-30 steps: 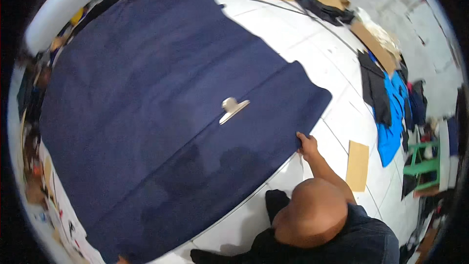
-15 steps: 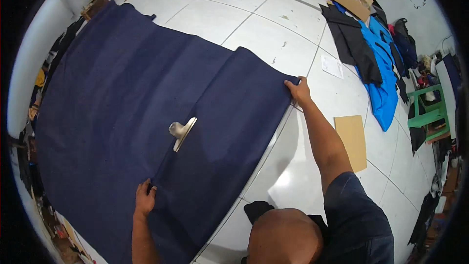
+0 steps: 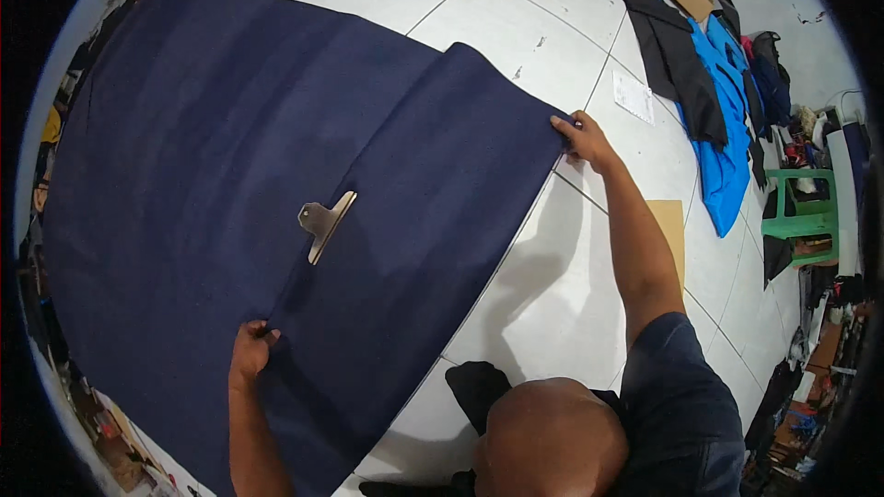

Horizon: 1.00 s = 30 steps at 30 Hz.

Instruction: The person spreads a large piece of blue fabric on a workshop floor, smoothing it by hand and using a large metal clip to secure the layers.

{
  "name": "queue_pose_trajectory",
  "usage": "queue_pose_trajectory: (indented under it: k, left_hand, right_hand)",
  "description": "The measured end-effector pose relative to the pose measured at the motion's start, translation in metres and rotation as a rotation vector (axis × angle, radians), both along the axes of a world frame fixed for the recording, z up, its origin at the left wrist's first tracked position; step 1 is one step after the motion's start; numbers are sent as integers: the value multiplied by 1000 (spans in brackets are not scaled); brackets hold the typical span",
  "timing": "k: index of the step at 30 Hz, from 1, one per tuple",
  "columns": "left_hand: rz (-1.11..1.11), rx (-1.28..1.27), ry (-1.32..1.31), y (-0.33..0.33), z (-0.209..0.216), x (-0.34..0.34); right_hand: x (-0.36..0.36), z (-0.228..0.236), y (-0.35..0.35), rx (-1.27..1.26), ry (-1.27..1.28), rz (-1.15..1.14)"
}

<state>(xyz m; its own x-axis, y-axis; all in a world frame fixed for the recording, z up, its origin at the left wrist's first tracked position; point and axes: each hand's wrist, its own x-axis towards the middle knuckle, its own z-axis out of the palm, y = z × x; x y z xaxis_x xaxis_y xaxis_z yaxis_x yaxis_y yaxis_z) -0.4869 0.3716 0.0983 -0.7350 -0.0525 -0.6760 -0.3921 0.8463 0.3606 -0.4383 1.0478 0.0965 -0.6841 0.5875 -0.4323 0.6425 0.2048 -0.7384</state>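
Note:
A large sheet of dark navy fabric (image 3: 203, 156) lies spread over the tiled floor, its right part folded back over itself in a wide flap (image 3: 442, 175). My right hand (image 3: 586, 142) pinches the flap's far right corner, thumb on top. At the near left, my left hand (image 3: 252, 348) is closed on the flap's left edge, fingertips partly hidden. Between the two hands, a wide metal bulldog clip (image 3: 324, 226) sits on that same edge, its handle pointing left. Neither hand touches the clip.
White floor tiles (image 3: 543, 313) show right of the fabric. Beyond my right arm lie a tan sheet (image 3: 669, 235), a white paper (image 3: 633, 98), and black (image 3: 677, 74) and blue cloth (image 3: 723, 179). A green plastic stool (image 3: 801, 216) stands at the far right. My bent knee (image 3: 552, 433) is near the lower edge.
My right hand, on the fabric's corner, appears a little farther up and right; my left hand appears shifted left and up. The clip also appears farther left and up as the view shifts.

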Motion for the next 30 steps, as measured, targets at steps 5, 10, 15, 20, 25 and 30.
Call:
queue_pose_trajectory:
  k: [5, 10, 15, 20, 25, 30]
  left_hand:
    - [111, 105, 3, 31, 20, 5]
    - [-113, 52, 274, 1, -12, 18]
    - [-185, 45, 314, -3, -10, 24]
    - [-269, -31, 331, 1, -6, 23]
    - [-339, -66, 354, 5, -5, 27]
    - [-282, -191, 536, 30, -16, 62]
  right_hand:
    - [17, -7, 5, -9, 68, -30]
    - [10, -28, -10, 445, 24, -62]
    - [13, -24, -27, 511, -9, -101]
    - [13, -19, -28, 538, -25, -35]
    - [9, -2, -26, 669, -101, 20]
    - [-31, 19, -41, 1007, 12, 284]
